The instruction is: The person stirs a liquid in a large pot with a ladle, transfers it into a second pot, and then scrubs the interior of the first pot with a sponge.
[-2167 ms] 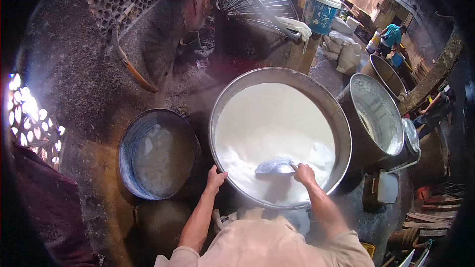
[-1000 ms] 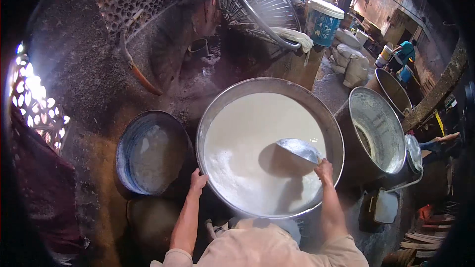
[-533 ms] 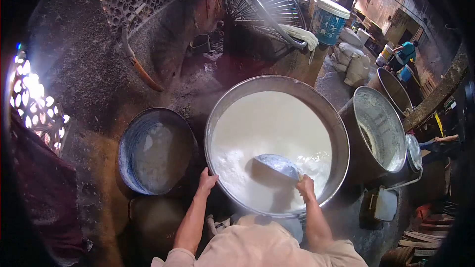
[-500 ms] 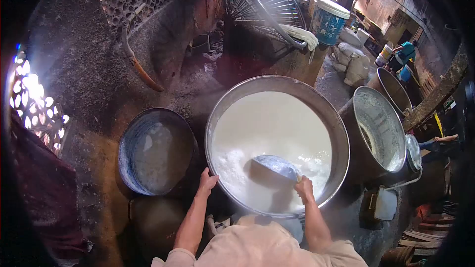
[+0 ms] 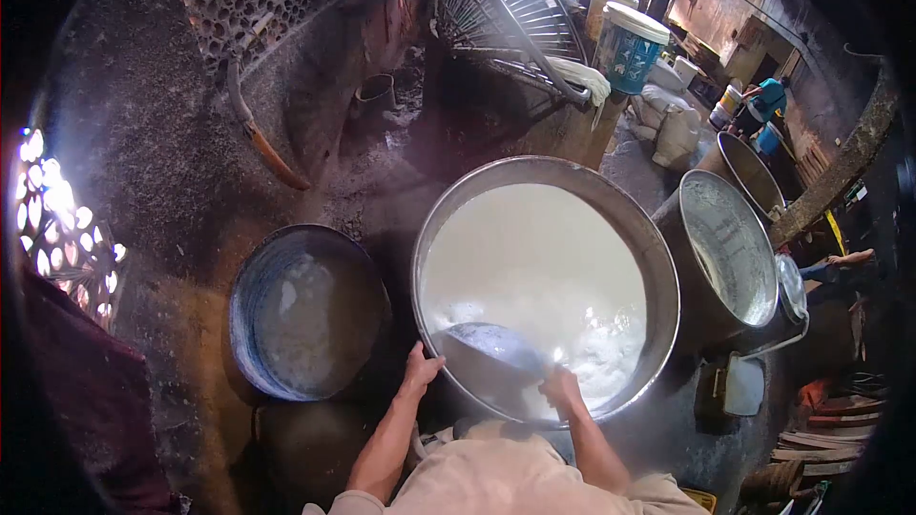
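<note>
A wide metal pot [image 5: 665, 257] stands before me, filled with a milky white liquid [image 5: 534, 248]. My right hand [image 5: 561, 389] is closed round the handle end of a large metal scoop [image 5: 496, 343], inside the near side of the pot. The scoop's bowl lies tilted at the liquid's surface, pointing left, its lower part hidden. White froth shows on the liquid to its right. At the pot's near left, my left hand [image 5: 423, 367] grips the rim, fingers partly hidden behind the wall.
Left of the pot sits a dark round basin [image 5: 250, 362] with cloudy liquid. To the right stand a tall metal vat [image 5: 730, 248] and a lidded small container [image 5: 744, 386]. Behind are a metal fan-shaped frame [image 5: 515, 10], a blue bucket [image 5: 630, 48], sacks [image 5: 676, 133] and a person [image 5: 763, 100].
My right hand has moved the scoop left and toward me through the liquid. My left hand stays on the rim. The whole view has shifted slightly.
</note>
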Tool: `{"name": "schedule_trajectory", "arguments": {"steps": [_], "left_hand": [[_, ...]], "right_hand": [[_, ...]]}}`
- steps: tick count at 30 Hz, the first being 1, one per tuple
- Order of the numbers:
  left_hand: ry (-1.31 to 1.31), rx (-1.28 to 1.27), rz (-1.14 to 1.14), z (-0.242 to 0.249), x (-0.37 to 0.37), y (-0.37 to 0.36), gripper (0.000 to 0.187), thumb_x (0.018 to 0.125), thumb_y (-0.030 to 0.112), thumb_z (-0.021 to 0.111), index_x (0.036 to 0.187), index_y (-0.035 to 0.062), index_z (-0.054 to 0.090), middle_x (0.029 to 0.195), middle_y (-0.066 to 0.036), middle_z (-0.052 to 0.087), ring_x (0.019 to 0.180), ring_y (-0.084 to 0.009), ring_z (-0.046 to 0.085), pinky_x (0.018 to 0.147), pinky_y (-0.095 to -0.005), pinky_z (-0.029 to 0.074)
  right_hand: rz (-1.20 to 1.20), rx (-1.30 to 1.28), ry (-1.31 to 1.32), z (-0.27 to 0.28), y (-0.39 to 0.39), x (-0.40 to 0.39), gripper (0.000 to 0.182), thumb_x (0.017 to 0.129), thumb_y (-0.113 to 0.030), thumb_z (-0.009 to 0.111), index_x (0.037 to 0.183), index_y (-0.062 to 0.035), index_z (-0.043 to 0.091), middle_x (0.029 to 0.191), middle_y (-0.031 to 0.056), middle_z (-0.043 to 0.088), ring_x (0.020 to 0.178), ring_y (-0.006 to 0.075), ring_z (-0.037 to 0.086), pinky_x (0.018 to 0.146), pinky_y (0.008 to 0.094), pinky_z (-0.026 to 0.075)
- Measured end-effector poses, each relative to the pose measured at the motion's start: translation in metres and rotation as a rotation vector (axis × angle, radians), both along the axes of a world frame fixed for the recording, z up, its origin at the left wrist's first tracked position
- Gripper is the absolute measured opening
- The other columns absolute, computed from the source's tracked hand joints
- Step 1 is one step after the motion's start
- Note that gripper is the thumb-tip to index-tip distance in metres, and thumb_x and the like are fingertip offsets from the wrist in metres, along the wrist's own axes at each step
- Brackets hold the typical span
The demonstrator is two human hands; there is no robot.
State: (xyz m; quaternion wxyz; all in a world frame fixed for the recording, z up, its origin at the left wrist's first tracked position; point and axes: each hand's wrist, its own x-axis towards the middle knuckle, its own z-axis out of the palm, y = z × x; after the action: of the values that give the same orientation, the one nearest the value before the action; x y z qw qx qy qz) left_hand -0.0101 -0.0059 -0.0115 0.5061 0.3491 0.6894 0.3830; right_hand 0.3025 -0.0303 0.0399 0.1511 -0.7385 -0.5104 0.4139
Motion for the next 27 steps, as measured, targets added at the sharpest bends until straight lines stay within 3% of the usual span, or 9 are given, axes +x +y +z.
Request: {"name": "schedule_trajectory", "arguments": {"steps": [10, 11, 14, 16, 18, 22, 25, 26, 27], "left_hand": [[-0.077, 0.174, -0.079, -0.065, -0.003, 0.006, 0.049, 0.07, 0.009, 0.066, 0.117, 0.0025, 0.053, 0.108, -0.016, 0.061, 0.104, -0.0297, 0.057, 0.089, -0.0352, 0.043], [0.15, 0.196, -0.11, -0.016, -0.002, 0.001, 0.052, 0.07, 0.014, 0.068, 0.119, 0.0041, 0.053, 0.109, -0.016, 0.061, 0.105, -0.0298, 0.057, 0.089, -0.0355, 0.043], [0.151, -0.023, -0.105, 0.026, 0.0, 0.002, 0.057, 0.068, 0.003, 0.071, 0.121, 0.0029, 0.05, 0.112, -0.014, 0.06, 0.104, -0.0258, 0.057, 0.089, -0.0341, 0.044], [0.139, 0.018, -0.103, 0.001, -0.001, 0.005, 0.055, 0.069, 0.003, 0.071, 0.12, 0.0029, 0.051, 0.112, -0.014, 0.061, 0.104, -0.0259, 0.057, 0.09, -0.0342, 0.044], [0.125, 0.053, -0.108, -0.001, 0.0, 0.0, 0.053, 0.07, 0.004, 0.07, 0.12, 0.0029, 0.052, 0.111, -0.014, 0.061, 0.104, -0.026, 0.057, 0.09, -0.0343, 0.043], [0.011, 0.022, -0.121, 0.019, -0.003, 0.001, 0.05, 0.07, 0.006, 0.067, 0.119, 0.003, 0.053, 0.107, -0.016, 0.063, 0.103, -0.0288, 0.058, 0.089, -0.0369, 0.044], [-0.095, -0.04, -0.096, 0.014, -0.003, 0.001, 0.048, 0.07, 0.007, 0.068, 0.116, 0.0022, 0.054, 0.103, -0.015, 0.064, 0.098, -0.0278, 0.06, 0.085, -0.0363, 0.045], [-0.027, 0.005, -0.09, -0.005, -0.004, 0.004, 0.047, 0.07, 0.007, 0.068, 0.115, 0.002, 0.054, 0.102, -0.015, 0.064, 0.095, -0.0268, 0.061, 0.083, -0.0358, 0.046], [0.041, 0.048, -0.084, -0.019, -0.004, 0.004, 0.047, 0.069, 0.007, 0.068, 0.114, 0.0017, 0.055, 0.1, -0.014, 0.065, 0.093, -0.0258, 0.061, 0.081, -0.0354, 0.047]], "right_hand": [[-0.016, 0.141, 0.319, 0.042, 0.033, -0.013, 0.031, 0.062, -0.006, 0.068, 0.09, 0.0017, 0.056, 0.068, 0.0142, 0.063, 0.054, 0.0202, 0.062, 0.048, 0.0333, 0.051], [-0.001, 0.142, 0.235, 0.064, 0.047, -0.022, 0.033, 0.063, -0.006, 0.068, 0.093, 0.0019, 0.056, 0.068, 0.0154, 0.063, 0.055, 0.0207, 0.063, 0.049, 0.0336, 0.051], [0.089, 0.17, -0.054, 0.127, 0.094, -0.059, 0.038, 0.067, -0.008, 0.064, 0.102, 0.0025, 0.055, 0.075, 0.0195, 0.064, 0.066, 0.0264, 0.066, 0.058, 0.0389, 0.054], [0.24, 0.632, -0.414, 0.062, 0.143, -0.054, 0.041, 0.069, -0.01, 0.061, 0.108, 0.0021, 0.055, 0.082, 0.0222, 0.065, 0.078, 0.0315, 0.066, 0.068, 0.0438, 0.054], [0.174, 0.348, -0.418, 0.093, 0.157, -0.082, 0.043, 0.07, -0.012, 0.06, 0.111, 0.0017, 0.055, 0.092, 0.0222, 0.064, 0.088, 0.0342, 0.064, 0.077, 0.0463, 0.052], [0.319, 0.281, -0.491, 0.076, 0.172, -0.089, 0.04, 0.07, -0.012, 0.061, 0.108, -0.0009, 0.057, 0.098, 0.0213, 0.064, 0.093, 0.0336, 0.063, 0.079, 0.0445, 0.052], [0.429, 0.147, -0.678, 0.009, 0.182, -0.069, 0.064, 0.075, -0.005, 0.053, 0.128, -0.0419, 0.047, 0.115, 0.0085, 0.057, 0.103, 0.03, 0.059, 0.082, 0.0419, 0.052], [0.433, 0.147, -0.676, 0.002, 0.175, -0.063, 0.064, 0.075, -0.005, 0.053, 0.128, -0.0419, 0.047, 0.115, 0.0085, 0.057, 0.103, 0.03, 0.059, 0.082, 0.0419, 0.052], [0.408, 0.198, -0.628, 0.004, 0.163, -0.058, 0.044, 0.073, -0.009, 0.057, 0.115, -0.0221, 0.054, 0.107, 0.0144, 0.061, 0.098, 0.0323, 0.061, 0.08, 0.0423, 0.053]]}}
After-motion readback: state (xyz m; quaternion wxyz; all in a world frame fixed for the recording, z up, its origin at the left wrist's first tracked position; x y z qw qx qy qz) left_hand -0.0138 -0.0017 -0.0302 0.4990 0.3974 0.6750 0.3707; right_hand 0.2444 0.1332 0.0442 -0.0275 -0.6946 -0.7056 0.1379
